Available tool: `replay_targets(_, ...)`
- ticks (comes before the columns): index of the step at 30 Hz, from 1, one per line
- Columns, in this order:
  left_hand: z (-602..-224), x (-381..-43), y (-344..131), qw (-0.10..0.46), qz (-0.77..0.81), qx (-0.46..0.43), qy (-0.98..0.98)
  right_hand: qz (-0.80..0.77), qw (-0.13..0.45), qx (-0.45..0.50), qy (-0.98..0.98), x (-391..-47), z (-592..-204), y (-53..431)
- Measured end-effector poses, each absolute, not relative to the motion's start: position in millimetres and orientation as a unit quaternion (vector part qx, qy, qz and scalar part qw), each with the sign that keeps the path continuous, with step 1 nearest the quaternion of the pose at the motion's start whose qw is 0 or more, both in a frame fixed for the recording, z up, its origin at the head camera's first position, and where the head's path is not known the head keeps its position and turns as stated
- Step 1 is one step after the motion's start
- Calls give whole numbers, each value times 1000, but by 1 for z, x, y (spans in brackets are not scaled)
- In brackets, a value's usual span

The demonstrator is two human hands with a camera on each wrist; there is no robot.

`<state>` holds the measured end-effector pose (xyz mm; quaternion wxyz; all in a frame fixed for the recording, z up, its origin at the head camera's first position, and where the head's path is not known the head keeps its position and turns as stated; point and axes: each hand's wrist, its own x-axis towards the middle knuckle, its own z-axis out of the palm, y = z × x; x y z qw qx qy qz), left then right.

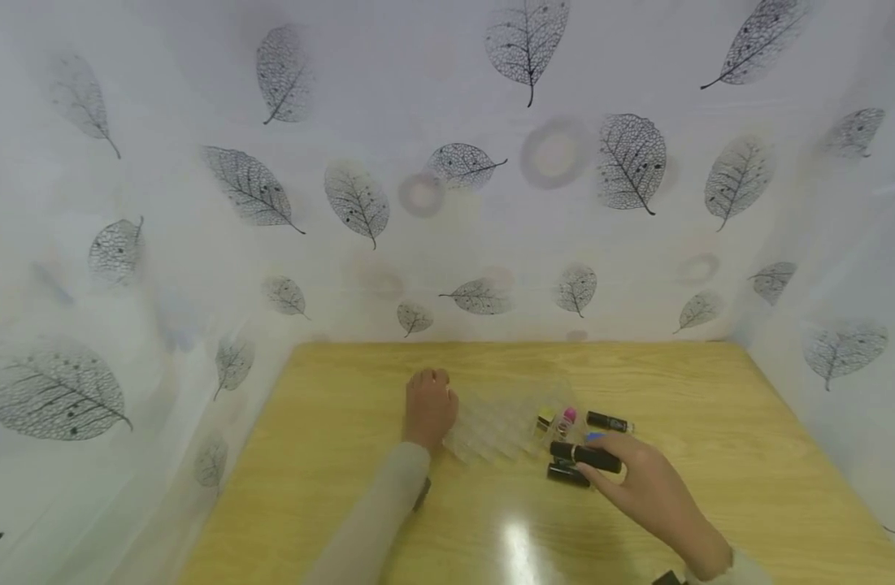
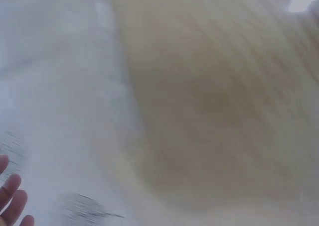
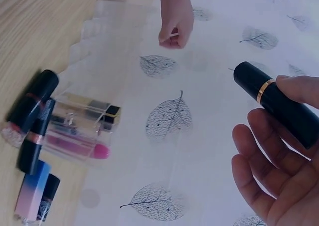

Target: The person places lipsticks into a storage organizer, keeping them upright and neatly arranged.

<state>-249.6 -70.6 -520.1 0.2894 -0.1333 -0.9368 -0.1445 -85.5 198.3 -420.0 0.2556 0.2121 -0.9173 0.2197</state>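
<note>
My right hand [image 1: 640, 479] pinches a black lipstick tube with a gold band [image 3: 271, 99] between thumb and fingers, above the table. Just beyond it lies a clear plastic lipstick organizer [image 1: 494, 426] with rows of slots. Its right end holds a pink-tipped lipstick [image 1: 570, 414] and a black-and-gold one [image 3: 110, 114]. My left hand [image 1: 428, 410], fingers loosely curled, is by the organizer's left end; only some fingertips [image 2: 15, 206] show in the left wrist view. Around the right end lie black tubes, one behind [image 1: 606, 421] and one in front [image 1: 568, 474].
A blue-and-pink tube [image 3: 34, 188] lies among the loose black tubes, partly covered by my right hand in the head view. The wood-grain table [image 1: 330, 504] is bounded at the back and sides by white sheeting [image 1: 447, 268] printed with leaves.
</note>
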Motion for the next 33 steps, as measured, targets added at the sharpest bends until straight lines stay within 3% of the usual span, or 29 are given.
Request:
replay_targets(6,-472,-209,-36,270,-230,-241,-903,249,266,225,-904,-84,-412,193)
replay_targets(14,-429,-148,-9,181,-301,-435,-829,295,285,265,-873,-82,-402,189)
replay_targets(33,-443,-135,1,187,-230,-505,-810,317,285,280,-860,-82,-397,189)
